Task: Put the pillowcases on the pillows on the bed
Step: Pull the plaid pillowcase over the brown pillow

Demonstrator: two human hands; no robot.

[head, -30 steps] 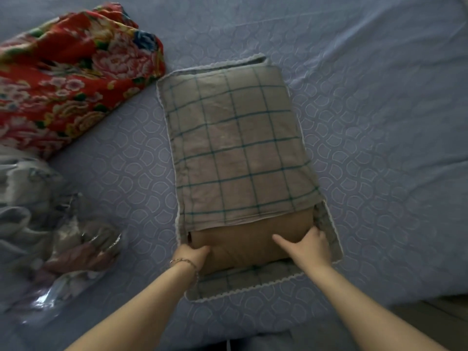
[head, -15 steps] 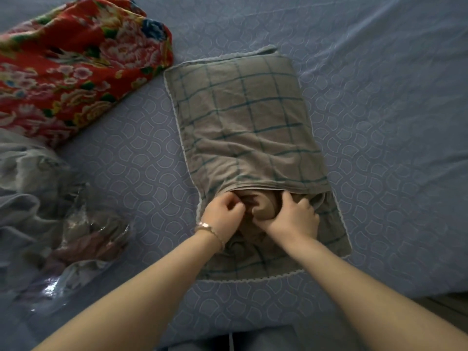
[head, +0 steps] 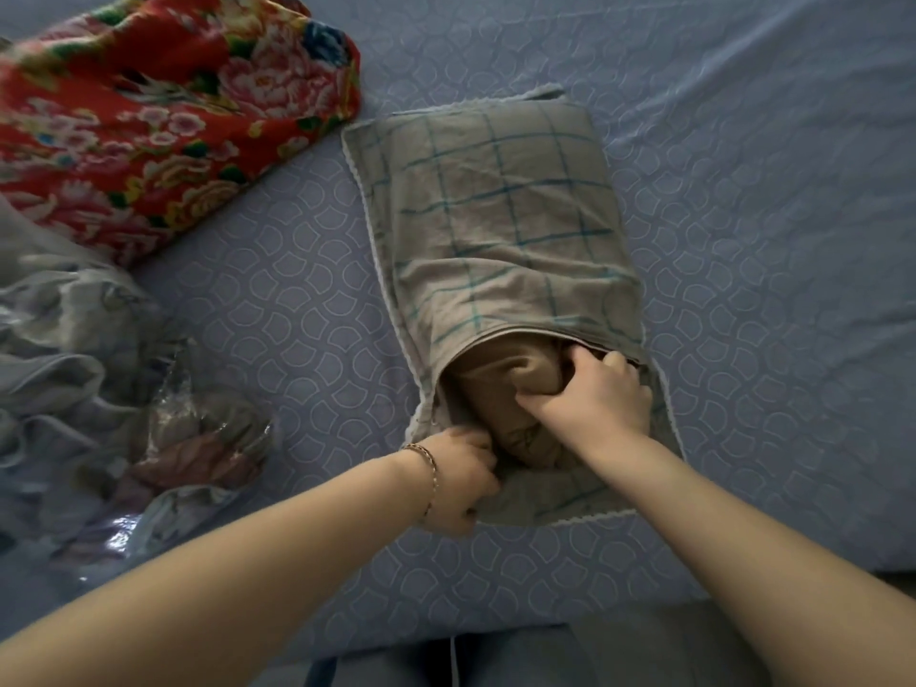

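On my left I see crumpled grey bedding (head: 49,314) and a red floral quilt (head: 148,106) on the blue-sheeted bed (head: 297,309). Toward its near edge, my left hand (head: 461,478) clutches the checked pillowcase (head: 505,200) at its mouth. My right hand (head: 590,399) grasps the brown pillow (head: 500,384), mostly inside.

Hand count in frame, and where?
2. Left hand grips the checked pillowcase at its near-left opening edge; right hand grips the tan pillow in that opening.

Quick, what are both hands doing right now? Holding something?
The left hand is closed, gripping the open edge of the pillowcase.
The right hand is closed, gripping the pillow.
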